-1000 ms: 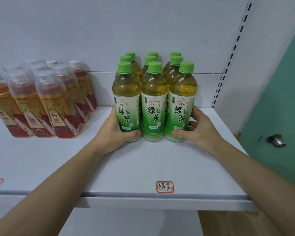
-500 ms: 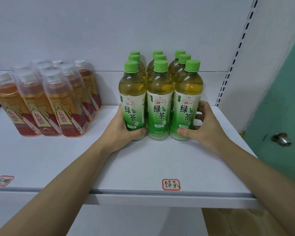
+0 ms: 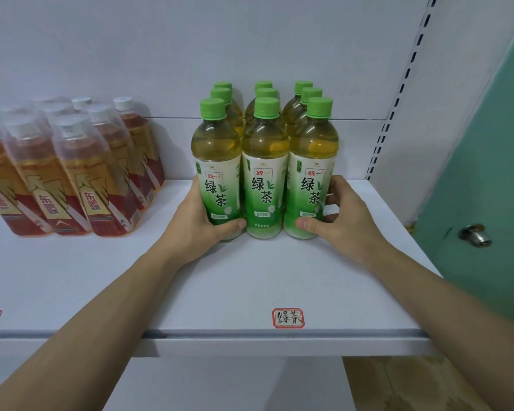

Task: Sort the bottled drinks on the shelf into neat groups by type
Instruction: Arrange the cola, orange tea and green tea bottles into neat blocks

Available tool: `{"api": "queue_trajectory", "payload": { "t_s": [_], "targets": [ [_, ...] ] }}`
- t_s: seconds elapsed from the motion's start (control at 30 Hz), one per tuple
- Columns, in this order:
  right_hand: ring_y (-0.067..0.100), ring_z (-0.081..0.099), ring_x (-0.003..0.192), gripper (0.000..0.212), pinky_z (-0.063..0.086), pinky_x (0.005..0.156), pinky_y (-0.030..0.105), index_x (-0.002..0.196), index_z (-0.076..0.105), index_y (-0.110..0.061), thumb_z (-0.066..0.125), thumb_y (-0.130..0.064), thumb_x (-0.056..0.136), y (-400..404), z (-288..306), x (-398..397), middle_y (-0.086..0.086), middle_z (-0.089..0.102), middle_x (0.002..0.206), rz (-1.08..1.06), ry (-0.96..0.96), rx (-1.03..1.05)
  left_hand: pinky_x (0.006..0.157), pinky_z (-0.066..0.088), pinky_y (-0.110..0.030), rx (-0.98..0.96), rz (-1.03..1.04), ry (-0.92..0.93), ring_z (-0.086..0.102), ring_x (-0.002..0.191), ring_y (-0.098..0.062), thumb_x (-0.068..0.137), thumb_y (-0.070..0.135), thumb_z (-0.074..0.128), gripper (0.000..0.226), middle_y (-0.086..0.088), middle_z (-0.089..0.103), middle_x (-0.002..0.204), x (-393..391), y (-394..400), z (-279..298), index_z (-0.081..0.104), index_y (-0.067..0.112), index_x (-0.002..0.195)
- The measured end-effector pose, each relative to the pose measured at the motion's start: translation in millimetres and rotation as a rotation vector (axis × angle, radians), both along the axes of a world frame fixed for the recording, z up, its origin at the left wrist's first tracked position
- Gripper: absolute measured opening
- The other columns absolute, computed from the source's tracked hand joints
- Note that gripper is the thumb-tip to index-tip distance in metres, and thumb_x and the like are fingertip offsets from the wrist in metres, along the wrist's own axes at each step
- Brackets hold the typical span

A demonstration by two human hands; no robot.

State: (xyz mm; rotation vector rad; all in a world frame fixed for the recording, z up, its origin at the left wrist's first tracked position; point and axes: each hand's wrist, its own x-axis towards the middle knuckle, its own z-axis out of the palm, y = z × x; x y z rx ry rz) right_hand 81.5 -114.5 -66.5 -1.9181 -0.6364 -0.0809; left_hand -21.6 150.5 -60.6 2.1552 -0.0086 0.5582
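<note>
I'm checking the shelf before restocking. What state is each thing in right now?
Green tea bottles: upright, capped, packed in a three-by-three block.
Amber drink bottles: capped, grouped apart at the left of the shelf.
Left hand: grips the front-left green tea bottle.
Right hand: grips the front-right green tea bottle.
Green tea label tag: stuck at the shelf's front edge.

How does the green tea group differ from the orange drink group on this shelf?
The green tea bottles have green caps and green-white labels; the orange drink bottles have white caps under clear covers and red-gold labels. The tea block is held between the left hand and the right hand; the orange group stands untouched. The tea sits behind a label sticker at mid-shelf, the orange group further left. Both stand upright in tight rows.
</note>
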Motion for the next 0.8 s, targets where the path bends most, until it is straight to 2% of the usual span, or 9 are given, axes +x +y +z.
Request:
{"api": "queue_trajectory", "payload": {
  "t_s": [0.1,0.17,0.27,0.37,0.57,0.8],
  "targets": [
    [0.006,0.059,0.112,0.074,0.06,0.083,0.047,0.129,0.048,-0.031,0.092,-0.032,0.07,0.3,-1.0,-1.6,-0.02,0.063,0.119,0.004,-0.002,-0.011,0.101,0.052,-0.034,-0.007,-0.009,0.006,0.064,0.115,-0.001,0.069,0.024,0.094,0.087,0.019,0.066,0.125,-0.1,1.6,0.5,0.042,0.03,0.138],
    [0.004,0.058,0.113,0.081,0.059,0.086,0.046,0.134,0.044,-0.032,0.092,-0.037,0.069,1.0,-0.4,-3.5,-0.022,0.06,0.122,0.0,0.007,-0.017,0.103,0.053,-0.039,-0.017,-0.015,0.014,0.063,0.117,-0.003,0.063,0.033,0.097,0.094,0.019,0.066,0.127,-1.1,1.7,1.6,0.042,0.031,0.139],
    [0.005,0.055,0.118,0.11,0.056,0.096,0.043,0.143,0.034,-0.033,0.094,-0.055,0.054,8.6,1.8,-9.2,-0.015,0.053,0.132,-0.062,0.007,-0.007,0.101,0.053,-0.035,0.017,0.046,0.017,0.063,0.117,-0.001,0.048,0.058,0.098,0.109,0.021,0.066,0.127,-1.5,-3.4,4.1,0.042,0.034,0.138],
    [0.012,0.051,0.128,0.128,0.051,0.103,0.044,0.146,0.03,-0.032,0.094,-0.063,0.04,19.6,3.0,-15.7,-0.009,0.048,0.137,-0.098,-0.067,-0.027,0.089,0.05,-0.024,0.083,0.156,0.002,0.062,0.11,-0.001,0.042,0.062,0.098,0.115,0.022,0.066,0.122,-2.6,-9.2,4.4,0.041,0.032,0.138],
    [0.016,0.055,0.123,0.133,0.053,0.098,0.048,0.144,0.029,-0.034,0.094,-0.065,0.032,31.5,0.3,-16.2,-0.007,0.052,0.133,-0.199,-0.091,-0.038,0.081,0.046,-0.022,0.145,0.252,-0.024,0.062,0.102,-0.003,0.042,0.061,0.098,0.117,0.022,0.065,0.113,-1.1,-12.8,2.3,0.04,0.029,0.139],
    [0.018,0.057,0.121,0.131,0.054,0.094,0.049,0.143,0.03,-0.033,0.092,-0.067,0.032,34.8,-3.7,-14.5,-0.006,0.053,0.132,-0.232,-0.089,-0.002,0.087,0.056,-0.03,0.165,0.243,-0.019,0.066,0.107,-0.006,0.041,0.073,0.092,0.11,0.018,0.07,0.116,0.9,-10.8,-0.6,0.047,0.03,0.131]
  ]
}}
